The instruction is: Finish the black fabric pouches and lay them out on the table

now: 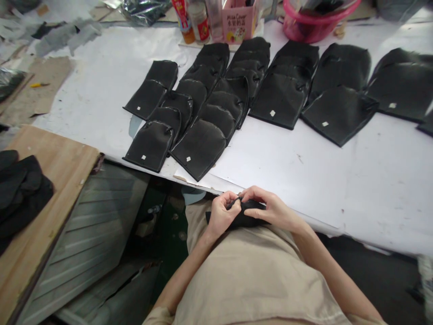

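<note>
Close to my body, at the table's front edge, a black leather-like piece is held in both hands. My left hand pinches its upper edge, thumb and fingertips pressed together. My right hand grips the same edge just to the right, its thumb lying along the front. The two sets of fingertips nearly meet, and what lies between them is too small to make out. Beyond my hands, overlapping black pieces of a similar look lie in rows, several bearing small pale stickers.
White sheeting covers the table. At the back stand a pink box, bottles and a pink basket. To the left, a wooden board holds dark cloth. A yellow cutter lies on cardboard further back.
</note>
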Demonstrator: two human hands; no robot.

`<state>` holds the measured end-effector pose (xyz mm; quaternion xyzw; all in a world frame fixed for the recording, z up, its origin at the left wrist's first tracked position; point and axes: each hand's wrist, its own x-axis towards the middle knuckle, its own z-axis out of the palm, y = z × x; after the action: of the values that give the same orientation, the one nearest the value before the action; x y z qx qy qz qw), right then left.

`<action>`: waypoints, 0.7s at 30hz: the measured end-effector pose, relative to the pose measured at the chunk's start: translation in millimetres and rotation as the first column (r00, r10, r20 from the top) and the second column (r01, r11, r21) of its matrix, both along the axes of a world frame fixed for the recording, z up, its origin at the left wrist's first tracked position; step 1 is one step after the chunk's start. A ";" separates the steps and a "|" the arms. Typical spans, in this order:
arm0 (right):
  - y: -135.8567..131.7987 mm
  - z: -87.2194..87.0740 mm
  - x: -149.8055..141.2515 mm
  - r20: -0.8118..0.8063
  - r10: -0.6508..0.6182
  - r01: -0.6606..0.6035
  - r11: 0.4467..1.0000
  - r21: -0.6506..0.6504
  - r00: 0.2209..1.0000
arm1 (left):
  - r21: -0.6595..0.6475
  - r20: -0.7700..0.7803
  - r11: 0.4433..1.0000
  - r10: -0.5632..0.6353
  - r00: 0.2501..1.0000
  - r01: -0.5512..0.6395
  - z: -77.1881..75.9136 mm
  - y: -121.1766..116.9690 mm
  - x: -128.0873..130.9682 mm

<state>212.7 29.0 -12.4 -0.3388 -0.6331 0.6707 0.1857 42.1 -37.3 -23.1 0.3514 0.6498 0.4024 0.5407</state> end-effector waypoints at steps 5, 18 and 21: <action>-3.5 1.5 -1.9 -0.002 0.050 -0.049 0.992 0.120 0.999 | 0.008 0.022 1.000 0.009 1.000 -0.009 0.8 0.2 1.2; -12.0 -4.6 -12.9 -0.015 -0.182 0.182 0.983 0.032 0.983 | 0.057 0.042 0.996 -0.067 0.997 0.064 -5.7 -4.3 -9.4; -11.1 -5.9 -12.0 -0.016 -0.204 0.204 0.979 -0.022 0.979 | 0.089 0.037 0.985 -0.152 0.988 0.148 -3.1 -5.4 -13.4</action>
<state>200.8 17.9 -18.3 -0.3978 -0.5864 0.6577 0.2556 28.6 -42.7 -26.2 0.4133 0.5917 0.3957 0.5679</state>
